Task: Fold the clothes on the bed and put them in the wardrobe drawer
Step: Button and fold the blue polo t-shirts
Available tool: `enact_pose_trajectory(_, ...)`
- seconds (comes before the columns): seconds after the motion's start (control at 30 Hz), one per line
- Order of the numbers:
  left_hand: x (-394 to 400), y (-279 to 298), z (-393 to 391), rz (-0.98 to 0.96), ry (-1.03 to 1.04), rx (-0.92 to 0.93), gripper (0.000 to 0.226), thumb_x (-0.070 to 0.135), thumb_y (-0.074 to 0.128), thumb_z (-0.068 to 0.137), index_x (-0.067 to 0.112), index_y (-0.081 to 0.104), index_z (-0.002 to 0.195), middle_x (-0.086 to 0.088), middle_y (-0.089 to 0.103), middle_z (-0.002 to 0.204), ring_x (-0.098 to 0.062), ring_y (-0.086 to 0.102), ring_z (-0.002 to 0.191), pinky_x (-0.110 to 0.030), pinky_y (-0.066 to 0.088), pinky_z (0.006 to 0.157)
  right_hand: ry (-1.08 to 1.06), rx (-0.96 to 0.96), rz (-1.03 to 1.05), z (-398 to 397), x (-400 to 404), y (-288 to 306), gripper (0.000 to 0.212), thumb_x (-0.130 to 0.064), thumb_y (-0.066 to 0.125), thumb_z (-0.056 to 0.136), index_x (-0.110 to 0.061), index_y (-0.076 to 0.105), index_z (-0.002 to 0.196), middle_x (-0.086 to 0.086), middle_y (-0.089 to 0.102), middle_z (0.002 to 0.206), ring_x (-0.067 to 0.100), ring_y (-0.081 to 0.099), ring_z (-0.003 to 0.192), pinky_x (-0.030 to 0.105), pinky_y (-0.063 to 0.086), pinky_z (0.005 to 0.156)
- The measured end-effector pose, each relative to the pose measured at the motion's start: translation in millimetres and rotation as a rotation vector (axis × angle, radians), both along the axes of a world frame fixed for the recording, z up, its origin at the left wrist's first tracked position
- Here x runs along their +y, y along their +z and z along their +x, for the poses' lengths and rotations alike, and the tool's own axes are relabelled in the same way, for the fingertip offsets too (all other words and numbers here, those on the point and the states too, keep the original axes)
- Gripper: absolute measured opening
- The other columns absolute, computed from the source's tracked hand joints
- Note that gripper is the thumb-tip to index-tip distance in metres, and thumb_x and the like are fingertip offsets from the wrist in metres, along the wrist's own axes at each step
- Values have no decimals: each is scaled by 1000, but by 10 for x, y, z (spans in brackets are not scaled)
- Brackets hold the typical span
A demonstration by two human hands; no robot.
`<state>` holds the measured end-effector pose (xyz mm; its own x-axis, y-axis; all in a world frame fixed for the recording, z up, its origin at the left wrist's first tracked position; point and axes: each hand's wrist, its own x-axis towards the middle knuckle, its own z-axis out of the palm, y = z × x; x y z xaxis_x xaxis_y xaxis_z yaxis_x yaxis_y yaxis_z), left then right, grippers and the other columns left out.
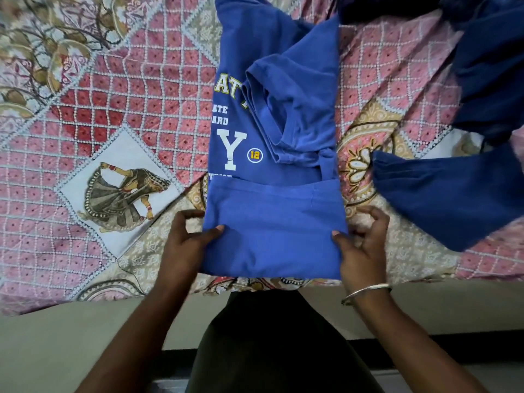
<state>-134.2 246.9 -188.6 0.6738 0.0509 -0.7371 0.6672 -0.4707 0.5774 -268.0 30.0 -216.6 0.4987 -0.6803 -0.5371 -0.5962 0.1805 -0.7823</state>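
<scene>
A blue cotton T-shirt [272, 137] lies lengthwise on the bed [113, 109], narrowed into a long strip, its soft knit showing shallow creases. Its near end is turned up over itself as a smooth rectangular flap, whose far edge runs straight across the strip just below a white block "Y" and a small yellow "12" badge. Part of the white and yellow lettering shows on the left half; on the right half a short sleeve is folded inward, its hemmed cuff rumpled.

The left hand [187, 239] pinches the flap's left edge, thumb on top and fingers curled beneath. The right hand [361, 239] pinches the right edge the same way, thumb tip on the cloth and the other fingers loosely bent beside it. A thin metal bangle [365, 292] circles the right wrist.

A darker navy garment [453, 194] lies heaped to the right, well apart from the T-shirt, its folds blurred.

The bedspread is printed cotton: a pink and red grid, gold paisley borders, and a pale diamond panel with a dancer figure [124, 194].
</scene>
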Motion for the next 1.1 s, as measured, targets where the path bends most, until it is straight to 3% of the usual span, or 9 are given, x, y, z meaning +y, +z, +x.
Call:
enact_pose_trajectory(0.1, -96, 114, 260, -215, 131, 72, 30, -2, 65, 85, 26, 58, 95, -5, 71, 81, -18, 65, 56, -22, 49, 44, -58, -150, 167, 183, -224, 110, 28, -1, 63, 77, -27, 72, 80, -4, 68, 82, 16, 61, 81, 29, 49, 73)
enact_pose_trajectory(0.17, -198, 180, 425, -304, 210, 176, 14, 6, 55, 91, 18, 60, 87, -6, 62, 70, -10, 52, 44, -16, 33, 39, -241, -244, 397, 306, -336, 186, 18, -13, 65, 78, -19, 76, 65, 0, 71, 71, 19, 65, 67, 31, 52, 61)
enact_pose_trajectory(0.27, -279, 191, 680, -469, 366, 282, 27, 25, 42, 95, 9, 62, 87, -7, 67, 68, -15, 60, 51, -20, 41, 50, -179, -352, 442, 436, -455, 280, 32, -48, 84, 60, -21, 77, 76, -1, 71, 74, 18, 64, 57, 26, 50, 44)
enact_pose_trajectory(0.33, -355, 234, 830, -536, 323, 281, 24, 30, 44, 89, 11, 59, 88, -8, 71, 73, -18, 67, 61, -24, 44, 57, -7, -254, 270, 561, -486, 276, 44, -44, 89, 62, -19, 74, 94, -6, 67, 74, 12, 56, 54, 25, 45, 45)
enact_pose_trajectory(0.4, -437, 205, 889, -433, 165, 182, 14, 29, 59, 78, 16, 59, 83, 1, 70, 69, -14, 65, 59, -25, 43, 55, 73, -68, -6, 657, -497, 174, 35, -24, 80, 79, -11, 69, 110, -6, 69, 81, 5, 59, 61, 26, 48, 57)
enact_pose_trajectory(0.5, -493, 9, 882, -157, -73, -122, 16, 31, 69, 87, 18, 63, 81, 1, 64, 69, -13, 59, 64, -31, 44, 62, 86, 18, -257, 724, -430, 60, 43, -47, 64, 87, -16, 63, 115, 4, 67, 102, 17, 64, 91, 38, 51, 78)
enact_pose_trajectory(0.67, -559, -188, 868, 3, -57, -438, 26, 41, 51, 99, 18, 45, 88, 7, 54, 77, -6, 48, 68, -28, 37, 63, 42, -97, -459, 1073, -243, 25, 25, -42, 44, 98, -22, 49, 112, -2, 61, 93, 18, 61, 84, 29, 45, 68)
enact_pose_trajectory(0.83, -733, -316, 974, 179, -96, -485, 19, 37, 49, 102, 19, 48, 94, 11, 56, 78, 6, 51, 67, -13, 35, 57, 54, 82, -550, 1275, -318, -210, 37, -44, 42, 100, -12, 49, 119, 10, 65, 100, 30, 62, 88, 39, 49, 68)
enact_pose_trajectory(1.1, -803, -389, 1061, 359, -168, -341, 70, 73, 42, 82, 6, 57, 92, -15, 60, 94, -35, 56, 90, -47, 47, 77, 84, 207, -401, 1279, -396, -209, 69, -74, 34, 84, -10, 57, 94, 7, 60, 90, 28, 58, 85, 33, 42, 69)
